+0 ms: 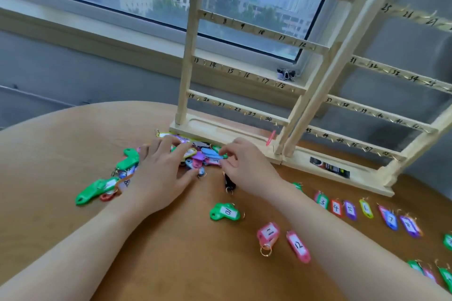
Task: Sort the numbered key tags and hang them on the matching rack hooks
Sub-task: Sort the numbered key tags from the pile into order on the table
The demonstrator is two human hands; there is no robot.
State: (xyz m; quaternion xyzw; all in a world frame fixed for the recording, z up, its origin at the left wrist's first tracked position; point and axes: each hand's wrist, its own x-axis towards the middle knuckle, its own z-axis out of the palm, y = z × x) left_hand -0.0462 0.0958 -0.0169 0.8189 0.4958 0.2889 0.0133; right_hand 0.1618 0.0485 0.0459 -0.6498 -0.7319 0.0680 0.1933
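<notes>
Wooden table [49, 154] under a window. At centre left, the left hand [159, 168] lies spread, fingers straight, on a heap of tags [203, 154]. Beside it the right hand [244, 164] pinches at the heap's edge. Numbered racks [244, 29] stand behind; sorted tags [367, 210] line the lower right.

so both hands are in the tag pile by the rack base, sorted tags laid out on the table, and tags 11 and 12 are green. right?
Not quite: tag 11 and tag 12 are pink; the green one beside them is tag 10. The head view shows it. The rest holds: left hand and right hand work the pile by the rack base.
</notes>
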